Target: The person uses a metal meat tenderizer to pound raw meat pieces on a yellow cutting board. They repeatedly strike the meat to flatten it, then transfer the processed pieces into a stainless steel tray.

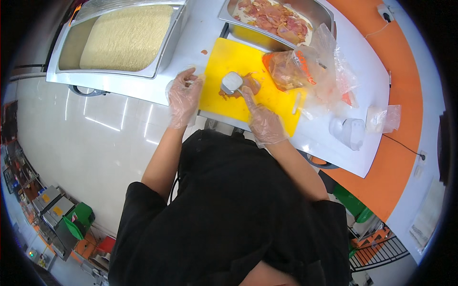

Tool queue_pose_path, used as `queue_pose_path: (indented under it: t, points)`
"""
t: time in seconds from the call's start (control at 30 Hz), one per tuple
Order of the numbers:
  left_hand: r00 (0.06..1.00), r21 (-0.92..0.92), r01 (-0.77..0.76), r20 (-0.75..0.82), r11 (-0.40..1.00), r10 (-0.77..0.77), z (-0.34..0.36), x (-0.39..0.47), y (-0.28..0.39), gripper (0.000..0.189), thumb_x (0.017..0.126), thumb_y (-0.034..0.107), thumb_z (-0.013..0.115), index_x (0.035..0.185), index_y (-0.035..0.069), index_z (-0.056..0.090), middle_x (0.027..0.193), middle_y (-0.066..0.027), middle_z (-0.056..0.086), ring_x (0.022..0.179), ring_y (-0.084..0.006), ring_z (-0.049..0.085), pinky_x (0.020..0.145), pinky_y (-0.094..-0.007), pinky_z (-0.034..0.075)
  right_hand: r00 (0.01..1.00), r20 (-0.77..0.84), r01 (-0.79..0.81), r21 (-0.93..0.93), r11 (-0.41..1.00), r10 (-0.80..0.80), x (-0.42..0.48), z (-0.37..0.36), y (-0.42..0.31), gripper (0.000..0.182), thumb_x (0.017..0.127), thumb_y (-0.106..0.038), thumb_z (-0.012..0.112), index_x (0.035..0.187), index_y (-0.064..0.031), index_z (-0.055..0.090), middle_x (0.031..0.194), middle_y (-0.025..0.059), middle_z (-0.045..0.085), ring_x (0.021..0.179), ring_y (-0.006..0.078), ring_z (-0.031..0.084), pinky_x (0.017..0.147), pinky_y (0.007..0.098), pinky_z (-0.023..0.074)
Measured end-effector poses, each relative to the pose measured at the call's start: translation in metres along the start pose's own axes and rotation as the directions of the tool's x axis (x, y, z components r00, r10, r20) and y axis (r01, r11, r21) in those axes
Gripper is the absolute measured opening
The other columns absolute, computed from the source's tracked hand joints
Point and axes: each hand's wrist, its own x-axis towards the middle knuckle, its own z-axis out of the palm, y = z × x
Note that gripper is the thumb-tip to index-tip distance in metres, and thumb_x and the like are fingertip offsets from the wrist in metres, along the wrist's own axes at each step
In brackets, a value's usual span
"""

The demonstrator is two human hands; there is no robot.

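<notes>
On a yellow cutting board (229, 53) lies a flattened piece of raw meat (252, 83), partly covered by the square metal head of a meat mallet (232, 82). My right hand (266, 119), in a clear plastic glove, grips the mallet's handle with a finger stretched along it towards the head. My left hand (185, 96), gloved too, hovers by the board's left edge with fingers curled; nothing is plainly seen in it. Right of the meat, a clear plastic bag with orange print (286, 69) holds more raw meat and rests on the board.
A deep steel pan of pale crumbs (125, 39) stands at the table's left. Behind the board is a steel pan (261, 37) with raw meat pieces. A clear plastic container (347, 133) and a small plastic bag (383, 118) lie on the right. A meat scrap (204, 52) lies beside the board.
</notes>
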Motion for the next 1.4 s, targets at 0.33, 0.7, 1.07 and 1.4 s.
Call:
queue_pose_path:
  t: [0.33, 0.7, 1.07, 1.4]
  points:
    - [0.999, -0.014, -0.036, -0.011, 0.999, 0.035, 0.002, -0.003, 0.004, 0.042, 0.093, 0.018, 0.073, 0.13, -0.001, 0.066, 0.098, -0.007, 0.07, 0.084, -0.0147, 0.062, 0.077, -0.0302, 0.052, 0.999, -0.042, 0.003, -0.081, 0.997, -0.006, -0.012, 0.006, 0.002, 0.076, 0.092, -0.006, 0.053, 0.164, -0.0181, 0.031, 0.076, 0.0169, 0.063, 0.063, 0.0332, 0.065, 0.059, 0.0489, 0.0541]
    - [0.963, 0.151, -0.151, 0.245, 0.977, 0.111, 0.048, 0.001, 0.02, 0.046, 0.092, 0.027, 0.075, 0.126, -0.003, 0.068, 0.1, -0.0159, 0.074, 0.089, -0.0236, 0.07, 0.082, -0.0358, 0.056, 0.907, 0.142, -0.393, -0.046, 0.918, 0.396, -0.021, -0.023, 0.027, 0.07, 0.097, -0.005, 0.052, 0.162, -0.0236, 0.036, 0.083, 0.0243, 0.067, 0.077, 0.0418, 0.069, 0.07, 0.0518, 0.0551]
    - [0.451, 0.314, -0.864, 0.83, 0.394, 0.327, 0.065, 0.042, 0.026, 0.023, 0.098, 0.023, 0.059, 0.105, 0.008, 0.076, 0.101, -0.016, 0.075, 0.096, -0.0348, 0.071, 0.086, -0.0434, 0.056, 0.886, -0.133, -0.351, 0.435, 0.829, 0.445, -0.082, -0.033, 0.063, 0.057, 0.104, -0.012, 0.05, 0.161, -0.015, 0.041, 0.079, 0.0205, 0.061, 0.07, 0.0288, 0.062, 0.068, 0.0382, 0.0503]
    - [0.333, 0.431, -0.197, 0.874, 0.881, -0.353, 0.074, 0.1, 0.048, 0.044, 0.099, 0.022, 0.052, 0.139, 0.004, 0.063, 0.125, -0.0149, 0.069, 0.1, -0.0294, 0.07, 0.073, -0.0405, 0.056, 0.814, 0.18, -0.523, 0.641, 0.562, 0.552, -0.089, -0.028, 0.076, 0.057, 0.104, -0.02, 0.048, 0.161, -0.0203, 0.039, 0.091, 0.0301, 0.065, 0.081, 0.0377, 0.066, 0.079, 0.0443, 0.0516]
